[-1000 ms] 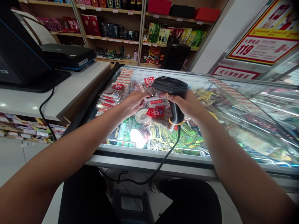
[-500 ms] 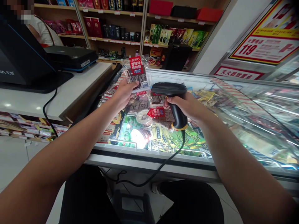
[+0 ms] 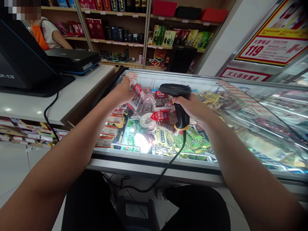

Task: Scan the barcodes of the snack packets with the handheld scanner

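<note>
My right hand is wrapped round the grip of a black barcode scanner, held above the packets. A cord runs down from the scanner's yellow-trimmed base over the case's front edge. At the left end of the glass-topped case, my left hand is closed on a clear snack packet with a red label. That packet is tilted, and the hand covers part of it. Similar red-labelled packets lie between my hands. A round tub lid and green bags lie nearer me.
A white counter with a black terminal and a flat black device stands at the left. Behind it is a person. Shelves of boxes and bags line the back. A glass cover spans the case's right side.
My left hand has moved left and down with the packet, which has turned from facing me to a tilt. The scanner stays nearly in place. The person behind the counter has shifted right.
</note>
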A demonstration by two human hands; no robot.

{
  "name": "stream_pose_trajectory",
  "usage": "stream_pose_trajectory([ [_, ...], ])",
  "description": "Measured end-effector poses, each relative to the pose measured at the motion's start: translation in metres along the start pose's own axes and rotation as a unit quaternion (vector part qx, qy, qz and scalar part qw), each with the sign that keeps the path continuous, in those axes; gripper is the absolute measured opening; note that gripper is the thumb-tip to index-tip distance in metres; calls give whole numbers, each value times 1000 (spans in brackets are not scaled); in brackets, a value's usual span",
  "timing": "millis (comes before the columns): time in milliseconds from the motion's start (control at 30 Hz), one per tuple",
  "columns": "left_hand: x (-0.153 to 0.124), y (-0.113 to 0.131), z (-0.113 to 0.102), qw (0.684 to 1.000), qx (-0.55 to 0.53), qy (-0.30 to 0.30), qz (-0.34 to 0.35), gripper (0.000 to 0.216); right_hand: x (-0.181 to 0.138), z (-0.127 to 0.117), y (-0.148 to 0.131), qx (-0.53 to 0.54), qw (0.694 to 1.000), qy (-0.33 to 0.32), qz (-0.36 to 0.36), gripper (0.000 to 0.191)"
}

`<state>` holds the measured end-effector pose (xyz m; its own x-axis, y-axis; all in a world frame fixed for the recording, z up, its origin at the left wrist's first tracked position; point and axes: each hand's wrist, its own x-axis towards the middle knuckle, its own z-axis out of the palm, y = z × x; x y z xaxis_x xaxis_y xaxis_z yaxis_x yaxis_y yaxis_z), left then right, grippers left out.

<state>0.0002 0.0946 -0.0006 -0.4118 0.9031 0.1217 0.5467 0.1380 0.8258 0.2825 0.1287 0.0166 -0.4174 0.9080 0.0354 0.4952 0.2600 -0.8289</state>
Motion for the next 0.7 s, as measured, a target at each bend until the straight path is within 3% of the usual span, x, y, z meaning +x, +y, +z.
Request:
stream_pose_trajectory([
  [100,-15,6,1,988,153,-23,24,66,7,0,9,-24,1000,12,10,33],
  [267,-24,6,25,953,259,-9,156,44,14,0,16,-15,998,34,43,36],
  [400,-34,9,50,957,147,-174,181,40,16,-1,18,1,998,29,58,37],
  [467,-39,11,59,960,94,-203,170,44,17,-1,19,8,998,24,56,38],
  [600,-41,10,68,981,-20,-169,89,42,19,-2,21,68,996,28,58,35],
  [700,-33,3,69,987,-121,-101,39,57,19,-1,16,143,988,1,62,32],
])
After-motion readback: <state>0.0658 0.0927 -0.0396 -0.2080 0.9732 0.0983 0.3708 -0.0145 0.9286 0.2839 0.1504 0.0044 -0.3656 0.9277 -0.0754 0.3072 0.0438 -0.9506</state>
